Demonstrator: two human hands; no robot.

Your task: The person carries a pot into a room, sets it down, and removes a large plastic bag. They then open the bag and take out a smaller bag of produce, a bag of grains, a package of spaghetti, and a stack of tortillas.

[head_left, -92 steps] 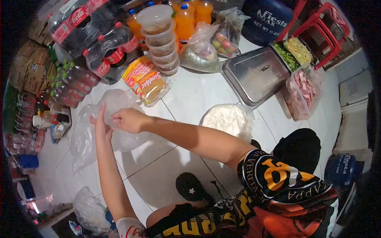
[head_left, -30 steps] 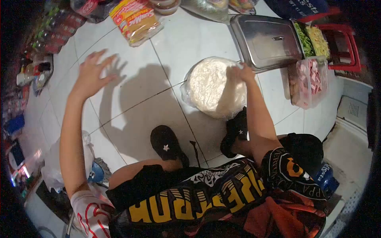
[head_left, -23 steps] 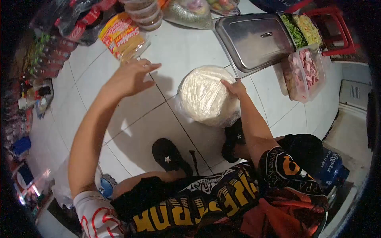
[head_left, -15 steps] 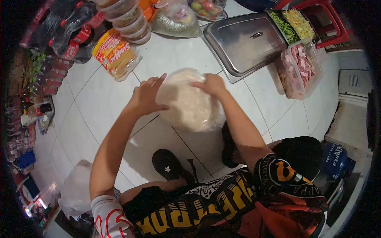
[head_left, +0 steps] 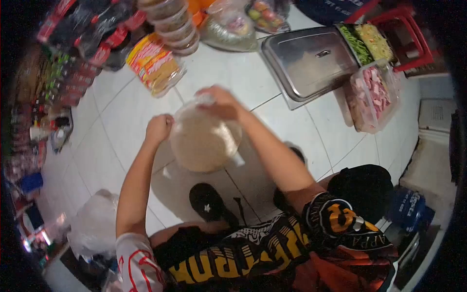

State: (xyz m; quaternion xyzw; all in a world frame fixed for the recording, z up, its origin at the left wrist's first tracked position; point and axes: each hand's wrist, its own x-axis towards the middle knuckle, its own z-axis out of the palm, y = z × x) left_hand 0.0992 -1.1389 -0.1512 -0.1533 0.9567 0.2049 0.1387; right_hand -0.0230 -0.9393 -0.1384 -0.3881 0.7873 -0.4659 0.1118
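Observation:
A round, bulging clear plastic bag [head_left: 204, 141] with pale contents is in front of me over the tiled floor; I cannot make out what fills it. My left hand [head_left: 159, 128] is closed in a fist at the bag's upper left edge, pinching the plastic there. Across the top of the bag, my right hand [head_left: 221, 103] is curled over the gathered plastic, somewhat blurred by motion. The bag hides parts of the fingertips.
Beyond the bag lie a spaghetti packet [head_left: 154, 65], stacked round tubs [head_left: 175, 29] and a filled plastic bag [head_left: 228, 31]. A lidded steel tray [head_left: 311, 63], chopped vegetables [head_left: 367, 44] and a tub of sliced meat [head_left: 373, 95] are at right. Bottles [head_left: 73, 87] line the left.
The bag has moved left and slightly down in view. My left hand has gone from spread fingers to a fist at its edge; my right hand has moved left over the top.

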